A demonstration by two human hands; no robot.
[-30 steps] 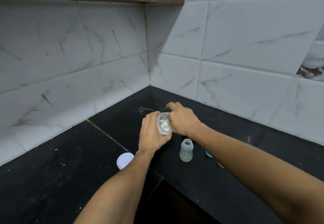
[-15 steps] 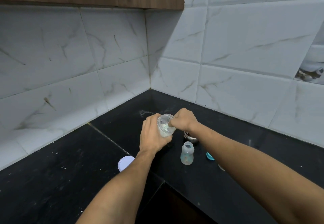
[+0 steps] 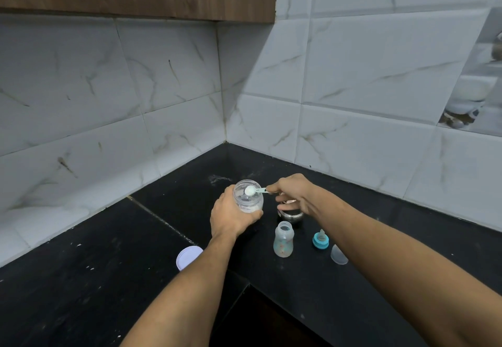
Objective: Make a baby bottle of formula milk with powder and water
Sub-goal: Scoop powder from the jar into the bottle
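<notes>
Powder stage: left hand (image 3: 231, 217) is gripping the open powder jar (image 3: 248, 196), right-hand fingers (image 3: 274, 189) are pinching a heaped scoop (image 3: 251, 190) above it, the uncapped bottle (image 3: 283, 239) is waiting on the table (image 3: 108, 278), seemingly without powder.

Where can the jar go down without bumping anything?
Bare counter lies left of the white lid, and behind the jar toward the corner. Crowded: steel bowl, bottle, teat ring, clear cap.
</notes>
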